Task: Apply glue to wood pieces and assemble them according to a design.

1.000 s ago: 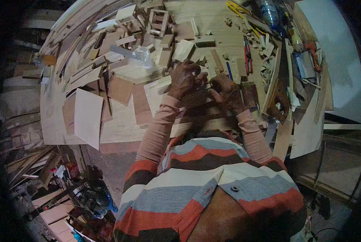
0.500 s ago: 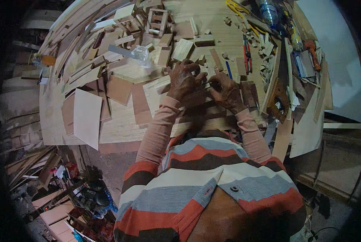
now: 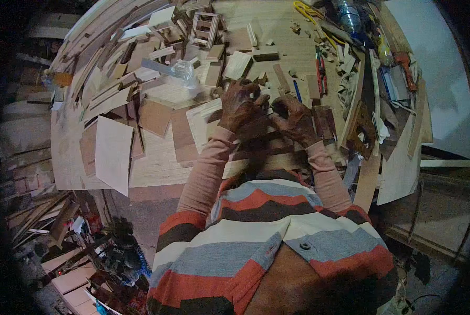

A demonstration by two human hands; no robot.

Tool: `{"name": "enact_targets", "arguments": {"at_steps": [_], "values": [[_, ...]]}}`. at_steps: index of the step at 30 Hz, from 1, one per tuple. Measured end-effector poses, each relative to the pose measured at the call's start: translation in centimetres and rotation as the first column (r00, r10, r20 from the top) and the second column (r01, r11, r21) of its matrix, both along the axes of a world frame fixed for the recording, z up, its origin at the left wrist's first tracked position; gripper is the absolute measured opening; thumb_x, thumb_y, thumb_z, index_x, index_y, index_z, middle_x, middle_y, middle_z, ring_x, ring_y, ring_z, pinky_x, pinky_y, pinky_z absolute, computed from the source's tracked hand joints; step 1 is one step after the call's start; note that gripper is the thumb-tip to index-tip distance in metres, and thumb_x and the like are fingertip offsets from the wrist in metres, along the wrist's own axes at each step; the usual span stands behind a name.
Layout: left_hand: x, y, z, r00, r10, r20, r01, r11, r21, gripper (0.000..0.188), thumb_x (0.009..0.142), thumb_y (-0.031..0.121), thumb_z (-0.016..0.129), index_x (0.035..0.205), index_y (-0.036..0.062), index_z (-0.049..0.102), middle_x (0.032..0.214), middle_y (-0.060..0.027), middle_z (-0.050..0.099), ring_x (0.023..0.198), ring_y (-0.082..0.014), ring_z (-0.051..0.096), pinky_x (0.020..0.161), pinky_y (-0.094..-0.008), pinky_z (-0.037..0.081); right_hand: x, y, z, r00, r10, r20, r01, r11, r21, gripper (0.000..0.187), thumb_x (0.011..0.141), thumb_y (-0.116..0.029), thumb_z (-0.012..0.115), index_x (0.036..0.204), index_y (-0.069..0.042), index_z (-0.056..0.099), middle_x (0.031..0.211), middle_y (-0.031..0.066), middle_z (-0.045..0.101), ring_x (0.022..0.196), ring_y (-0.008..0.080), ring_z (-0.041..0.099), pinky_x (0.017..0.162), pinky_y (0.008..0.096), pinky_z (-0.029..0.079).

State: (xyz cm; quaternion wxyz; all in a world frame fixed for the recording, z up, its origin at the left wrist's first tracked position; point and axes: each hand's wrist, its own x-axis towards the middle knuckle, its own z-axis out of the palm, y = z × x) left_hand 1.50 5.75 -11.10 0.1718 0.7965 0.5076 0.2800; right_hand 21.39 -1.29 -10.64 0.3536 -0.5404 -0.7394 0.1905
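Observation:
My left hand [image 3: 238,108] and my right hand [image 3: 296,122] meet closely over the near middle of the workbench, fingers curled and pinched toward each other. A tiny pale piece [image 3: 269,111] shows between the fingertips; its kind is too small to make out. Shadow darkens the wooden parts under my palms. Beside my left wrist lies a light wooden panel [image 3: 197,126], with a brown board [image 3: 182,137] to its left. Just beyond my right hand is a blue pen [image 3: 297,91]. A pale wooden block [image 3: 238,65] rests past my left fingers.
A small slatted wooden frame [image 3: 204,29] stands at the back. Red-handled pliers [image 3: 321,71], a handsaw [image 3: 361,134] and a plastic bottle [image 3: 349,18] lie among offcuts on the right. A clear plastic bag [image 3: 185,73] and a white sheet [image 3: 113,155] are on the left.
Both hands stay at nearly the same spot, with small finger shifts. My right hand's fingers have drawn slightly closer together. Nothing else has visibly moved.

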Motion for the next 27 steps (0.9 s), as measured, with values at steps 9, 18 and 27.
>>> {"name": "enact_targets", "arguments": {"at_steps": [9,18,27], "values": [[0.2,-0.3,0.5,1.0,-0.003,0.0,0.003,0.999,-0.041,0.037,0.083,0.053,0.073,0.097,0.0189,0.077,0.117,-0.0065,0.068,0.113,-0.031,0.06,0.097,-0.0686,0.031,-0.1,0.0,0.8,0.998,-0.045,-0.033,0.041,0.993,-0.114,0.04,0.079,-0.019,0.079,0.113,-0.004,0.064,0.094,0.0147,0.068,0.087,0.0279,0.068,0.078,0.0393,0.056],[-0.6,-2.1,2.6,0.996,0.057,-0.067,-0.051,0.995,0.082,0.052,0.085,0.045,0.074,0.124,0.0124,0.063,0.119,-0.0105,0.065,0.118,-0.032,0.058,0.101,-0.0639,0.031,1.5,0.5,2.3,0.997,0.071,-0.029,-0.076,0.975,-0.207,0.07,0.075,-0.024,0.086,0.134,-0.007,0.053,0.117,0.0147,0.065,0.099,0.0274,0.067,0.087,0.0381,0.057],[-2.6,-7.5,2.4,0.977,0.034,-0.213,0.004,0.985,0.173,0.05,0.084,0.039,0.074,0.126,0.0158,0.062,0.118,-0.0091,0.062,0.112,-0.0318,0.056,0.098,-0.0577,0.033,1.5,4.1,2.4,0.927,0.367,0.084,-0.365,0.93,-0.031,0.087,0.069,-0.021,0.086,0.145,-0.008,0.046,0.141,0.0179,0.055,0.132,0.0376,0.052,0.113,0.0453,0.042]]}}
